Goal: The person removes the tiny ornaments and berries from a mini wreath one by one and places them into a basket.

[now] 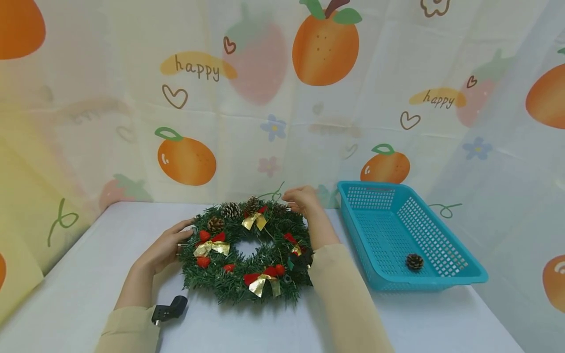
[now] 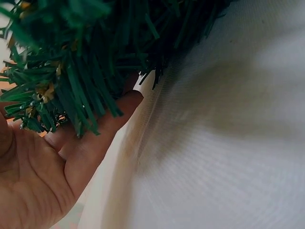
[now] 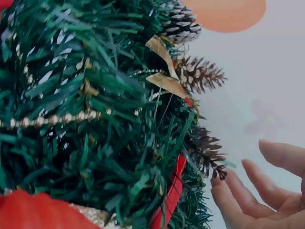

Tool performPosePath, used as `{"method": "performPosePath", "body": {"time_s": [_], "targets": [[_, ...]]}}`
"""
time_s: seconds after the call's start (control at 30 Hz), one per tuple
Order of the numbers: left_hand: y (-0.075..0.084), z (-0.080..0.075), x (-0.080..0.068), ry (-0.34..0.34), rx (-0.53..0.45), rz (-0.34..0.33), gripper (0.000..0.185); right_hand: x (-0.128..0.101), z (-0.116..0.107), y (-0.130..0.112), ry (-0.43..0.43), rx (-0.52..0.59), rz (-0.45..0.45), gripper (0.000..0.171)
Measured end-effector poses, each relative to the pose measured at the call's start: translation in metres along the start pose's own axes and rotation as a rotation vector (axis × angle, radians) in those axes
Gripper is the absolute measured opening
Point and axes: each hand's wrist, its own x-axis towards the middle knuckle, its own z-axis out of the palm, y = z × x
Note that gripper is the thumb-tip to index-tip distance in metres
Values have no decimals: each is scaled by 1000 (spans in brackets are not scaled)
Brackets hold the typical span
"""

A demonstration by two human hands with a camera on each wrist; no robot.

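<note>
While the left hand (image 1: pixel 165 247) touches the left edge of a green tinsel Christmas wreath (image 1: pixel 212 282), its fingers are extended along the underside of the foliage, the thumb partly hidden. At the wreath's far right, the right hand (image 1: pixel 304 200) holds nothing, its fingers loosely bent and spread just beside a brown pine cone (image 3: pixel 207 152). The wreath lies at the middle of the white-covered table (image 1: pixel 238 333), trimmed with red-and-gold bows (image 1: pixel 263 283), red berries (image 1: pixel 203 262) and, along its far side, a white-tipped pine cone (image 1: pixel 231 210) among others. To the right stands a turquoise plastic basket (image 1: pixel 423 281), with a loose pine cone (image 1: pixel 414 262) at its near end. Behind hangs a curtain (image 1: pixel 397 49) printed with oranges, strawberries and the word "happy".
</note>
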Motion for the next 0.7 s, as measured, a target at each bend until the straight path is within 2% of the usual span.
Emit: {"method": "performPosePath", "body": {"time_s": [0.07,0.13,0.33,0.5,0.6,0.7], "targets": [[0,1,0,-3,4,1,66,-29,4,-14,-8,5,22,45],[0,1,-1,-4,4,3,66,-38,7,-19,-9,7,36,45],[0,1,-1,2,-2,0,65,-6,6,0,-1,-3,68,44],[0,1,-1,4,-5,-1,65,-1,8,0,-19,-14,114,50],[1,2,-2,1,1,2,66,0,8,1,0,-49,113,61],[2,2,-3,0,2,2,66,17,7,9,5,-76,113,65]]}}
